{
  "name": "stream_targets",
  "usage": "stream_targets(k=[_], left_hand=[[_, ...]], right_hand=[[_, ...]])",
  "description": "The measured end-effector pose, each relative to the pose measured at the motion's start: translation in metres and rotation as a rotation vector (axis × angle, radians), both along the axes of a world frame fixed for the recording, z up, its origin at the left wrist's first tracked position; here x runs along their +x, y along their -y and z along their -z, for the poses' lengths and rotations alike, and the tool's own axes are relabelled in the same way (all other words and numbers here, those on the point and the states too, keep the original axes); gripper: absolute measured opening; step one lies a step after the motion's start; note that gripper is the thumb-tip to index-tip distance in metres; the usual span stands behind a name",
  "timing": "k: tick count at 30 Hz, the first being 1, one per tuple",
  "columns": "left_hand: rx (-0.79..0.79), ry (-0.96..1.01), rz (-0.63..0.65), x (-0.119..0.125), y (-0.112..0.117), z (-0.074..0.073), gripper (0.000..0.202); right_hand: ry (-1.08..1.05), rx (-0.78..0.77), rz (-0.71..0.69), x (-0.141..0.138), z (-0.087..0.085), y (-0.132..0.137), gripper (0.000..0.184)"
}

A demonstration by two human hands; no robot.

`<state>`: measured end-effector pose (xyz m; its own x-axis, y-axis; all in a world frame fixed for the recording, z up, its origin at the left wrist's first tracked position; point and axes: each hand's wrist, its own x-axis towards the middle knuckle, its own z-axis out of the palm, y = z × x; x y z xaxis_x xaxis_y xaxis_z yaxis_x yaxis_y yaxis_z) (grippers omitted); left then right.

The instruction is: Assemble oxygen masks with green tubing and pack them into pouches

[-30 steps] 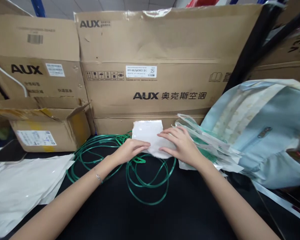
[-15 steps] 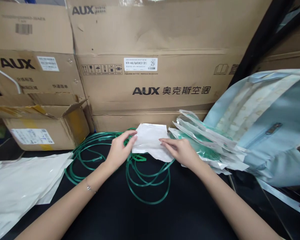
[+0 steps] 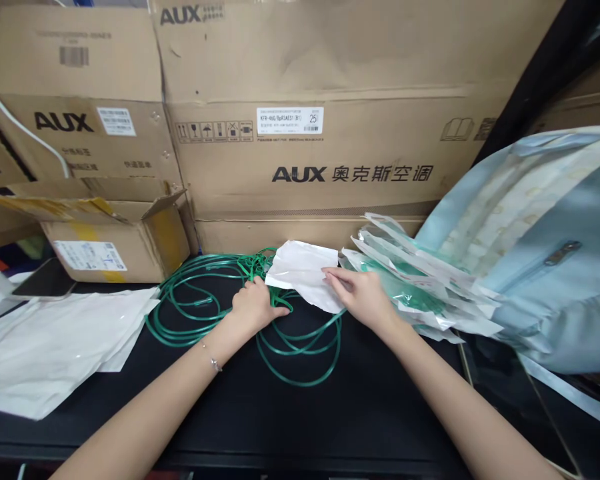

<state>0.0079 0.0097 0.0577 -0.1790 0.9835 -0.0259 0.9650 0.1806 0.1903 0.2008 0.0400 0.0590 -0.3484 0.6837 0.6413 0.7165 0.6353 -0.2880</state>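
My right hand [image 3: 363, 293] pinches the lower right part of a white paper pouch [image 3: 303, 270] between thumb and fingers. The pouch is slightly creased and tilted above the black table. My left hand [image 3: 257, 308] is beside the pouch's lower left edge, over a bunch of green plastic tubing [image 3: 195, 257]. Its fingers reach onto the tubing and its thumb is stretched out to the right; the fingertips are partly hidden. Tubing loops spread to the left and below the pouch. Close to my right hand lies a stack of clear-and-white pouches [image 3: 425, 283] with green contents.
Flat white pouches [image 3: 55, 340] lie on the left of the black table [image 3: 290, 427]. An open cardboard box [image 3: 115, 247] and a dark phone-like slab [image 3: 45, 280] are behind them. Large AUX cartons [image 3: 350, 153] wall off the back. A light blue backpack [image 3: 540, 267] stands on the right.
My left hand has let go of the pouch's left edge and moved down onto the green tubing, thumb spread. My right hand keeps the pouch, which now tilts. The camera view has shifted.
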Motion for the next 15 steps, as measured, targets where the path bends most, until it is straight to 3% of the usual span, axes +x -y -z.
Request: stream_targets(k=[4, 11, 15], left_hand=[[-0.022, -0.041, 0.046, 0.0, 0.0, 0.005, 0.05], [0.01, -0.064, 0.085, -0.017, 0.002, 0.015, 0.041], [0.047, -0.071, 0.073, -0.027, 0.007, 0.017, 0.025]], right_hand=[[0.005, -0.006, -0.01, 0.001, 0.002, 0.002, 0.024], [-0.06, -0.031, -0.031, 0.002, -0.001, 0.003, 0.023], [-0.109, -0.044, 0.009, 0.004, -0.002, 0.001, 0.023]])
